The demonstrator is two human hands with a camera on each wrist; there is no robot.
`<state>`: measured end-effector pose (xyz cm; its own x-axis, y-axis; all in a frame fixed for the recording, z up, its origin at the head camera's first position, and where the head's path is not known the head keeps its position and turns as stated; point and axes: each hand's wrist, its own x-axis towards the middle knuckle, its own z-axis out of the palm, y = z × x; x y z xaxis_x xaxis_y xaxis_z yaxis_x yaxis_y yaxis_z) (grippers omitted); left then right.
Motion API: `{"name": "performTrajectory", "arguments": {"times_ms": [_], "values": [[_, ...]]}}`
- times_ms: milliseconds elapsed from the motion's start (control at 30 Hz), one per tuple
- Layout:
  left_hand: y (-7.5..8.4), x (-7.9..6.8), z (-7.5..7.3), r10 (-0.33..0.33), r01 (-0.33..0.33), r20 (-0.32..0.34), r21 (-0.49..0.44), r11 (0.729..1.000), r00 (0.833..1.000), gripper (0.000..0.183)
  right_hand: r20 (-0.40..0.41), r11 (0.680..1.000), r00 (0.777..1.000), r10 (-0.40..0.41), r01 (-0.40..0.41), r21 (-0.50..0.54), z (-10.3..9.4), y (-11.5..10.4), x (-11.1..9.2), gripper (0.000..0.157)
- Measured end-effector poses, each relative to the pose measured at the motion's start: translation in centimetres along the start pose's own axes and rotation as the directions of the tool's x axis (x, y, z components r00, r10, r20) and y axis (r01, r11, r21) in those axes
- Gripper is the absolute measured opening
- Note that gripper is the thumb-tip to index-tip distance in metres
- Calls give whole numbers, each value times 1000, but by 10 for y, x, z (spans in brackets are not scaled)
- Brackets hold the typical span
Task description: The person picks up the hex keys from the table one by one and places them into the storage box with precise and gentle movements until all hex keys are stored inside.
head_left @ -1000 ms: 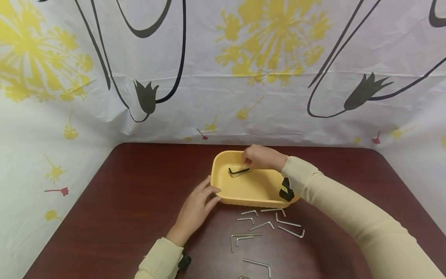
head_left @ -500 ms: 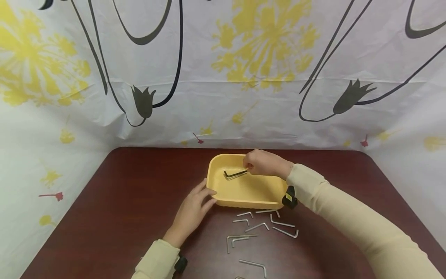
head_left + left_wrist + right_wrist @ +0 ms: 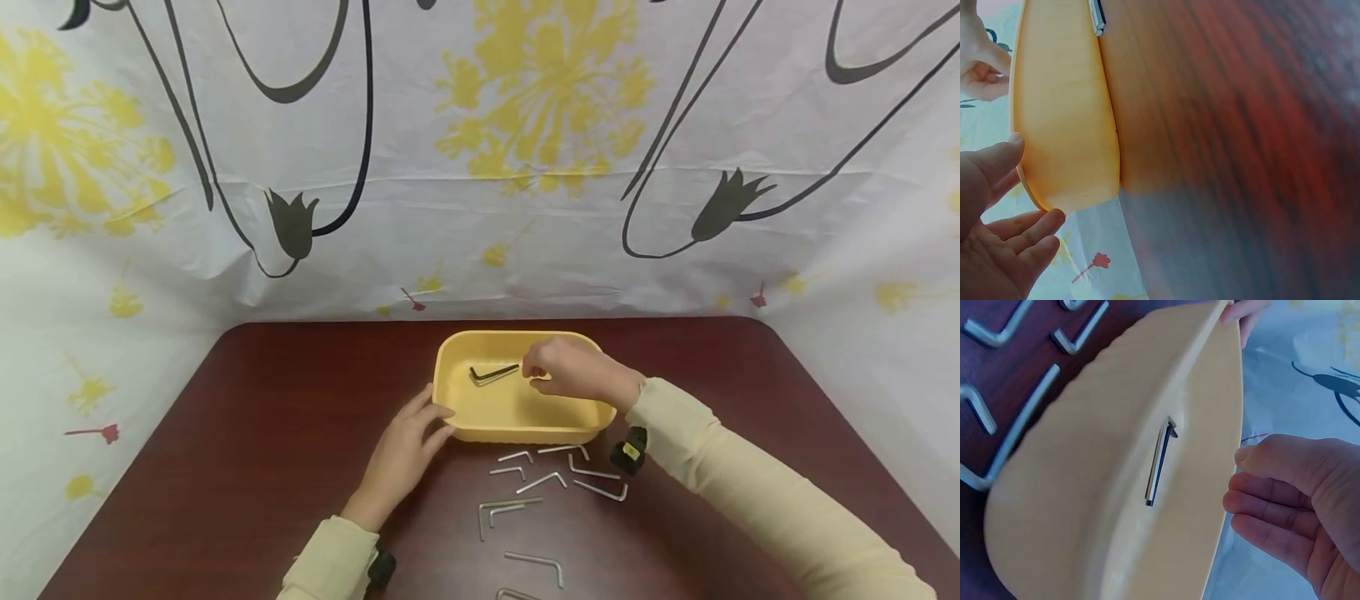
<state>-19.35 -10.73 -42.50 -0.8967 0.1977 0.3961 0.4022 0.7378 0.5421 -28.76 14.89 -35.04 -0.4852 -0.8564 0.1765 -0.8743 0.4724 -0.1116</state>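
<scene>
A yellow plastic tray (image 3: 517,435) stands on the dark red table. Inside, a black hex key (image 3: 497,372) lies close against a lighter one; the right wrist view shows the hex keys (image 3: 1158,465) side by side on the tray floor. My left hand (image 3: 396,458) holds the tray's near left corner, thumb (image 3: 1007,153) on the rim and fingers (image 3: 1044,231) at the end wall. Over the tray's right half, my right hand (image 3: 573,368) has loosely bent fingers with nothing between them, a small gap away from the black key.
Several silver hex keys lie on the table in front of the tray, among them one near the right (image 3: 600,490) and one nearer me (image 3: 536,557). A white patterned cloth (image 3: 420,108) hangs behind the table and along its sides.
My right hand has let go of the black hex key and moved slightly right and nearer. The key now lies in the tray. My left hand stays at the corner while the head view shifts.
</scene>
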Motion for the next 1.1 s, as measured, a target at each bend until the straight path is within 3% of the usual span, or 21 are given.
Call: {"name": "performTrajectory", "arguments": {"times_ms": [300,800,1100], "values": [[-4,1,-1,0,0,-3,-14,1000,1000,19,-92,995,990,-104,104,-1,5,-12,-12,7],[-5,4,-6,-9,9,1,-13,1000,1000,20,-106,996,991,-86,82,-39,13,-37,-31,9],[-6,5,-6,-15,15,8,-24,1000,1000,20,-169,996,982,-80,72,-54,17,-47,-42,11]]}}
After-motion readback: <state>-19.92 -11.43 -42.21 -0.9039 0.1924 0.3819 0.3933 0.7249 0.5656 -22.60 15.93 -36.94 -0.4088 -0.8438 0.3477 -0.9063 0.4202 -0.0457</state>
